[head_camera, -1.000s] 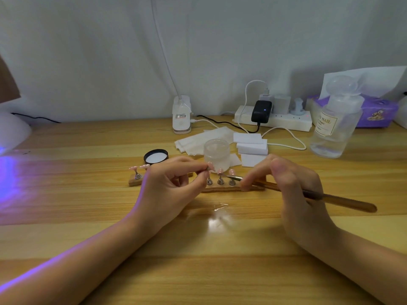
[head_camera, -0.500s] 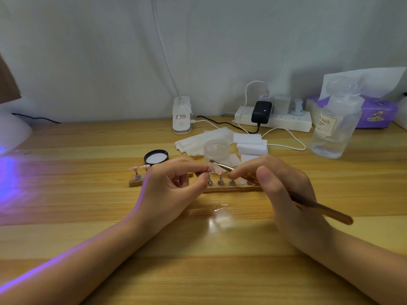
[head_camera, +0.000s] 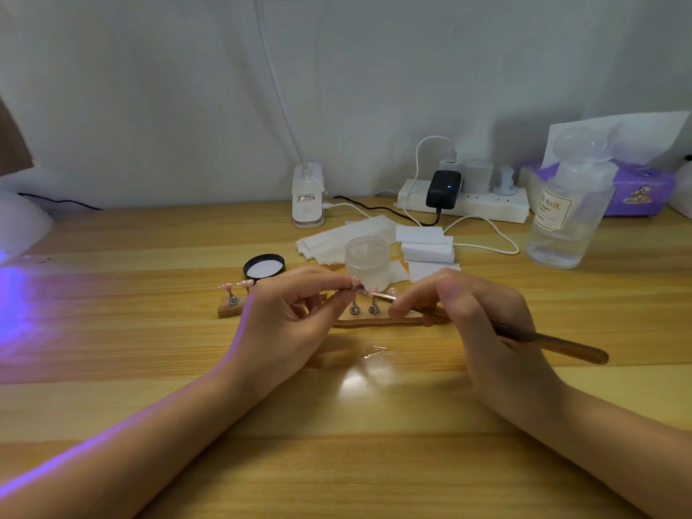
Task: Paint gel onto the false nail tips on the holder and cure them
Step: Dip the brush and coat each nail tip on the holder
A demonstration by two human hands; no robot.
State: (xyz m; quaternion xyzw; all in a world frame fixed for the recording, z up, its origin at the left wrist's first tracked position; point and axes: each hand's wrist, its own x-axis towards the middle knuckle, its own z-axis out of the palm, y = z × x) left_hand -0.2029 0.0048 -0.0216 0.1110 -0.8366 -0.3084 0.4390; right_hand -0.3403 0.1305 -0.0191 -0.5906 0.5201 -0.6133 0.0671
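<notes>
A wooden holder (head_camera: pixel 378 322) lies at the table's middle with pink nail tips on small metal stands (head_camera: pixel 373 307). My left hand (head_camera: pixel 288 320) pinches one stand with a pink tip (head_camera: pixel 355 282) just above the holder. My right hand (head_camera: pixel 475 320) holds a brown-handled gel brush (head_camera: pixel 554 344), its metal front end (head_camera: pixel 378 295) touching that tip. Right behind stands a frosted gel jar (head_camera: pixel 367 262) with its black lid (head_camera: pixel 264 267) lying to the left. A smaller wooden block (head_camera: pixel 229 310) with two more pink tips (head_camera: pixel 237 285) lies left of my hand.
A white curing lamp (head_camera: pixel 18 226) at the far left throws violet light over the table. White wipes (head_camera: pixel 348 237) and foam blocks (head_camera: pixel 427 245) lie behind the jar. A power strip (head_camera: pixel 464 207), a clip lamp base (head_camera: pixel 307 202), a clear pump bottle (head_camera: pixel 569 215) and a purple tissue box (head_camera: pixel 644 189) line the back.
My right hand has moved left, bringing the brush tip from beside the holder up onto the tip that my left hand holds. The left hand has stayed in place.
</notes>
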